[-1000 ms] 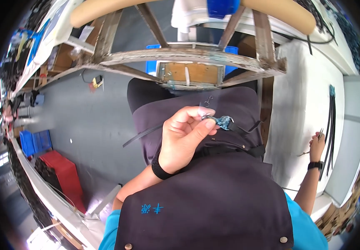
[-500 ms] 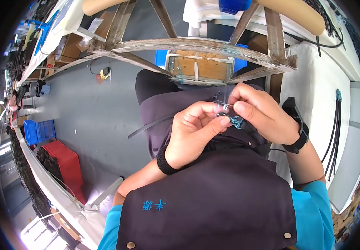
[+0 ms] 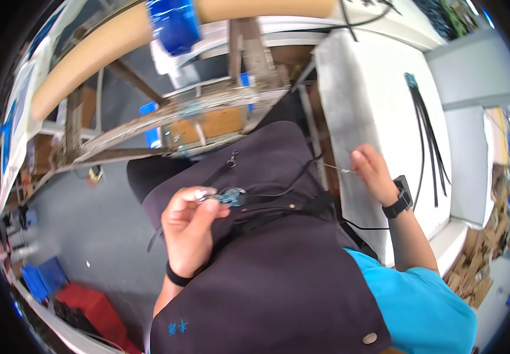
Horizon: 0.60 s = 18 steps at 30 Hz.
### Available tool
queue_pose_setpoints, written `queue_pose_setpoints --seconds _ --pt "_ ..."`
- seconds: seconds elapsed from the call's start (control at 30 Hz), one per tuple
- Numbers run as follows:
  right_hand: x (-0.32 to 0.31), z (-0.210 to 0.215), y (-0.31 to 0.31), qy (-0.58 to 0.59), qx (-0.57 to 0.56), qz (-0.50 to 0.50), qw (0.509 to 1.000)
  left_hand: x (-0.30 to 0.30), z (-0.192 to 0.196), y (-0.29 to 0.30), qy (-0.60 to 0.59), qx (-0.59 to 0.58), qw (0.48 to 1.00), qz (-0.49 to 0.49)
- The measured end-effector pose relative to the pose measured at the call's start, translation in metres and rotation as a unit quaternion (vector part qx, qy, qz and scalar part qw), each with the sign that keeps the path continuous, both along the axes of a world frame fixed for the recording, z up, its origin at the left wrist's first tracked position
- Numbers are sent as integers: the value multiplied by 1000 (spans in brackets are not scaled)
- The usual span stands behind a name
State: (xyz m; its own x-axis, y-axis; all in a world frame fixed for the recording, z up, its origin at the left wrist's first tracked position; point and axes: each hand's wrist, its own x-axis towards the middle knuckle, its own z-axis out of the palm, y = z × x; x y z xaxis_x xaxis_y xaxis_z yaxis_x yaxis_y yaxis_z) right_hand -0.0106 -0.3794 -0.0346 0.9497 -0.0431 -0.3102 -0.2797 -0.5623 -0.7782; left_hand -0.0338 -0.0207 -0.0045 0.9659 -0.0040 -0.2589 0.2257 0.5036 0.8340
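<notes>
My left hand (image 3: 189, 227) is over my lap, fingers closed on a small blue-green circuit part (image 3: 229, 196) with a thin black wire trailing off it. My right hand (image 3: 371, 168) is out to the right over the white table (image 3: 384, 88), pinching a thin silver wire or pin (image 3: 334, 167) at the table's near edge. A black watch sits on that wrist. I wear a dark apron (image 3: 278, 265) over a blue shirt.
A bundle of black cable ties (image 3: 429, 135) lies on the white table further right. A wooden frame (image 3: 190, 112) and a long cardboard tube (image 3: 119, 41) stand ahead. Blue and red crates (image 3: 66, 289) sit on the grey floor at left.
My right hand has left the part in my left hand and swung right to the white table, where it pinches a thin wire. The view has tilted right.
</notes>
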Motion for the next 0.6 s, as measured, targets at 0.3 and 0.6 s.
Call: queue_pose_setpoints --seconds 0.3,0.6 --pt "-57 -68 -156 -90 -514 -200 829 14 9 -13 -4 4 1000 -28" --pt "5 38 103 -341 -3 228 912 14 14 -24 -26 59 996 -57"
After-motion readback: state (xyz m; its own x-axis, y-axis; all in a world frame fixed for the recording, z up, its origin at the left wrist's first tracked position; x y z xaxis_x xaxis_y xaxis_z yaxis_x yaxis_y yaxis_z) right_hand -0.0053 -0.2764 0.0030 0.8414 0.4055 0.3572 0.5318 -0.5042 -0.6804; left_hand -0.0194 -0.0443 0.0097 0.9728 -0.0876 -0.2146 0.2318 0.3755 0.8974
